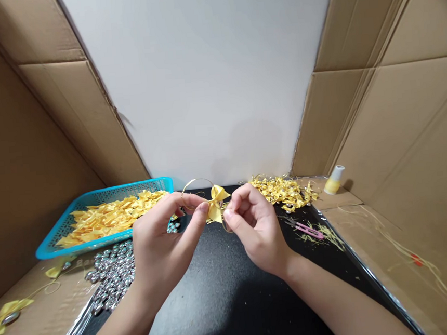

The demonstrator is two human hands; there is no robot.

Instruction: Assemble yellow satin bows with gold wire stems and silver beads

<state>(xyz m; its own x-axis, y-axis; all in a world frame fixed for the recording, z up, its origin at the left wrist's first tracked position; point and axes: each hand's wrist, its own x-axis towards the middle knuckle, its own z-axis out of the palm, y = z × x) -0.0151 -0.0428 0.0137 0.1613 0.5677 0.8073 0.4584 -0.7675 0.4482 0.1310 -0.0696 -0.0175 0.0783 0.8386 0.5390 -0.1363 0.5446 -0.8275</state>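
Observation:
Both hands meet over the black mat (219, 293) around a small yellow ribbon bow (215, 202). My left hand (163, 245) pinches the bow between thumb and forefinger. My right hand (254, 227) is closed beside it, pinching a thin gold cord (197, 182) that loops up behind the bow. A teal mesh tray (57, 239) with several yellow ribbon bows (106, 219) stands left of my left hand. A pile of small silver bells (113, 273) lies under my left wrist.
A heap of finished yellow bows with gold cord (284, 189) lies behind my right hand. Pink thread snips (305, 228) and cord trimmings lie to the right. A yellow thread spool (334, 179) stands at the back right. Cardboard walls (399, 121) enclose both sides.

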